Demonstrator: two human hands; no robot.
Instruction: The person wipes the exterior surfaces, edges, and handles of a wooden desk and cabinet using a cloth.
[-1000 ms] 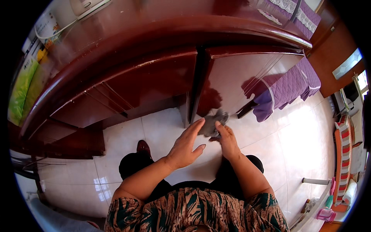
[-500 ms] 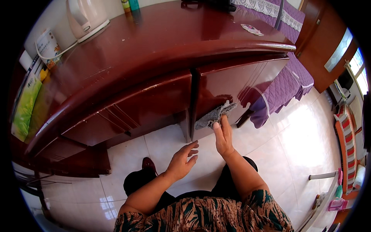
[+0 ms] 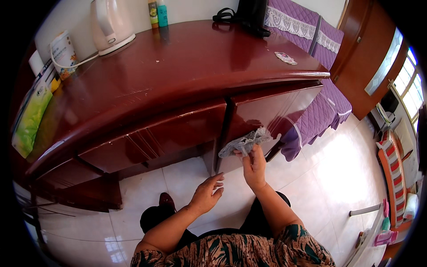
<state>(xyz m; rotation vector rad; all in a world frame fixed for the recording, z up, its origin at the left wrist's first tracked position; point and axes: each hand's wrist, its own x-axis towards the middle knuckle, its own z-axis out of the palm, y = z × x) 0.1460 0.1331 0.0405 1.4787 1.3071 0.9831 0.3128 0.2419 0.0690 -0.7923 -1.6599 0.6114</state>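
My right hand (image 3: 254, 165) grips a crumpled grey cloth (image 3: 243, 142) and holds it against the front of a glossy dark red wooden desk (image 3: 178, 71), on the cabinet door (image 3: 271, 116) beside the dark vertical divider. My left hand (image 3: 206, 194) hangs lower and to the left, fingers loosely apart, holding nothing, over the white tiled floor (image 3: 320, 187). Both forearms come up from the lower edge above a patterned green and brown garment.
On the desk top stand a white electric kettle (image 3: 111, 24), a canister (image 3: 63, 50), two small bottles (image 3: 157, 13), a black bag (image 3: 249, 15) and a small doily (image 3: 285, 58). A purple quilted cover (image 3: 318, 111) lies on furniture to the right. A wooden door (image 3: 362, 62) is beyond.
My right hand has lifted the cloth higher up the cabinet door. My left hand let go of the cloth and dropped down to the left. The view has tilted up, showing the desk top.
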